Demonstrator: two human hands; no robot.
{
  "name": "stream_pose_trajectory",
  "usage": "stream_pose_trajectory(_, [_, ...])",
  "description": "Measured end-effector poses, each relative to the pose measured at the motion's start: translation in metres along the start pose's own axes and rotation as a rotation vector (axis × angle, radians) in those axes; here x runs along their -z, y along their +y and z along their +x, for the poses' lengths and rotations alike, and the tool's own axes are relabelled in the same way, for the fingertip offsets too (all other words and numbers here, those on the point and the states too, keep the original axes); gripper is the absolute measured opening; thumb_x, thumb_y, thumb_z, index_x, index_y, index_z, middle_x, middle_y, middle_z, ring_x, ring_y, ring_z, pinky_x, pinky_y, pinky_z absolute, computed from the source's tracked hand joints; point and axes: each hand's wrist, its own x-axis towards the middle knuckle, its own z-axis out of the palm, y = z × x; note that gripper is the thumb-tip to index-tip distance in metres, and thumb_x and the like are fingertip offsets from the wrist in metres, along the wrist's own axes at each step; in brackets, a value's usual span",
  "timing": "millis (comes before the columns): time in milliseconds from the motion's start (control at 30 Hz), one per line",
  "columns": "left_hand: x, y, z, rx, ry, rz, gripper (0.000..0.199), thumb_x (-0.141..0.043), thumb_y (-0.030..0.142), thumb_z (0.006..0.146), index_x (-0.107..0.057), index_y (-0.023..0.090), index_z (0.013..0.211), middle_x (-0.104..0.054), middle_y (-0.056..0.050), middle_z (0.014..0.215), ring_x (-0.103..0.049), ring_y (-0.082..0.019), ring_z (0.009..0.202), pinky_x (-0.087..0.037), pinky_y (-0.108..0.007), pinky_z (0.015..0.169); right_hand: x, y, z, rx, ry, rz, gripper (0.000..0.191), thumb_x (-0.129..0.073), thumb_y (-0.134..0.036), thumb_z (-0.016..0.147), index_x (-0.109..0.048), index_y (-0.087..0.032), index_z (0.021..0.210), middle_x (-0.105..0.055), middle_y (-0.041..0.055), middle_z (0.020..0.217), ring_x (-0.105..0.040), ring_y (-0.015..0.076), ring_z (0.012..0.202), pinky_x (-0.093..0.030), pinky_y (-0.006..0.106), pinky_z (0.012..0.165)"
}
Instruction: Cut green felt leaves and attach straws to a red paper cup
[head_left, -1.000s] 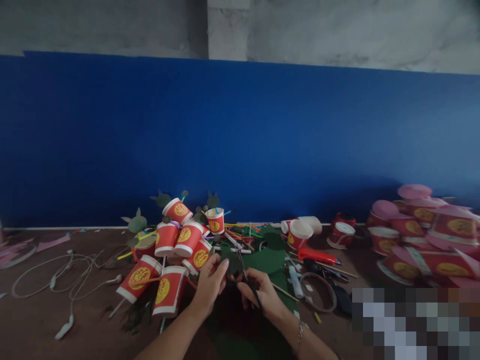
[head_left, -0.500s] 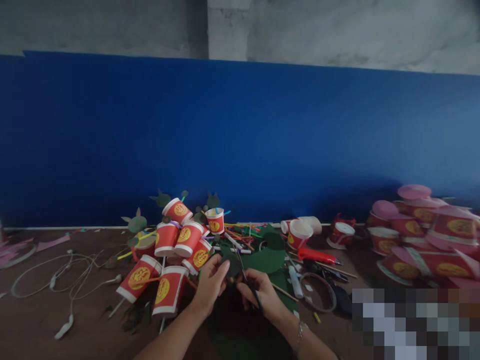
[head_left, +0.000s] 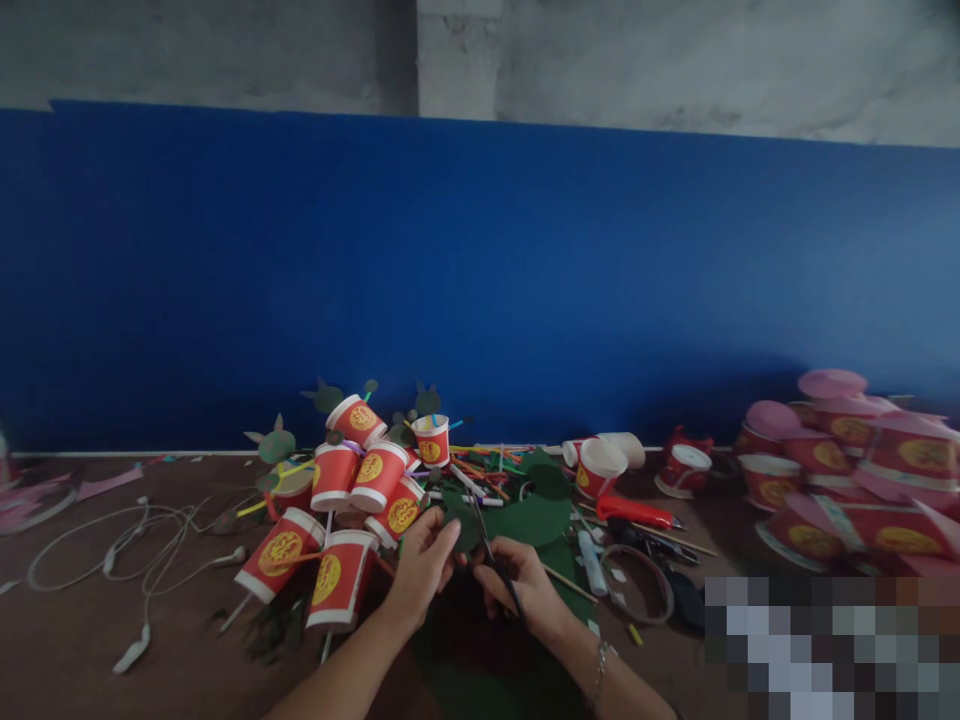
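Observation:
Between the thumb and fingers of my left hand [head_left: 426, 565] is a small piece of dark green paper [head_left: 466, 528]. My right hand [head_left: 521, 590] grips a pair of scissors [head_left: 486, 535] by the dark handles, with the blades pointing up and away, at the green paper's edge. Just beyond my hands lies a larger green sheet [head_left: 536, 515] with curved cut edges. Several red and white paper cups [head_left: 341, 580] are heaped to the left of my left hand.
White earphones [head_left: 133, 650] with a tangled cord lie at the left. Coloured sticks [head_left: 487, 465] are scattered near the blue wall. To the right are a red tool [head_left: 637, 512], a tape roll [head_left: 667, 590], a glue tube [head_left: 591, 562] and pink-trimmed cups [head_left: 832, 455].
The whole view has shifted very slightly. My hands, the green paper and the scissors look almost the same as before.

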Motion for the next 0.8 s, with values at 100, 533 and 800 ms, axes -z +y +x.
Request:
stream_pose_trajectory(100, [0.0002,0.0003,0.0002,-0.004,0.005,-0.002,0.028,-0.055,0.043,0.075,-0.045,0.018,0.066,-0.051,0.006,0.048,-0.028,-0.002,0.030,-0.014,-0.014,0.030,-0.0003,0.0003,-0.0002,0.004,0.001,0.002,0.039,-0.063,-0.052,0.066,-0.055,-0.015,0.074,-0.048,-0.0069,0.043,-0.042,0.0056,0.034,-0.033,0.016,0.034])
stream_pose_trajectory(533, [0.0007,0.0005,0.0003,-0.010,0.033,-0.012,0.028,-0.056,0.043,0.075,-0.046,0.019,0.068,-0.050,0.007,0.047,-0.029,-0.001,0.030,-0.014,-0.013,0.030,-0.0009,-0.0007,-0.0002,-0.010,0.008,-0.019,0.039,-0.062,-0.053,0.066,-0.055,-0.016,0.071,-0.047,-0.0069,0.040,-0.041,0.0057,0.031,-0.032,0.017,0.033])
stream_pose_trajectory(800, [-0.0001,0.0011,-0.0003,-0.016,0.026,-0.005,0.027,-0.054,0.043,0.077,-0.044,0.019,0.068,-0.051,0.006,0.047,-0.027,-0.001,0.030,-0.013,-0.014,0.030,-0.0003,0.0036,0.0011,-0.007,0.007,-0.021,0.037,-0.061,-0.052,0.068,-0.055,-0.015,0.072,-0.046,-0.0073,0.041,-0.041,0.0051,0.032,-0.033,0.016,0.033])
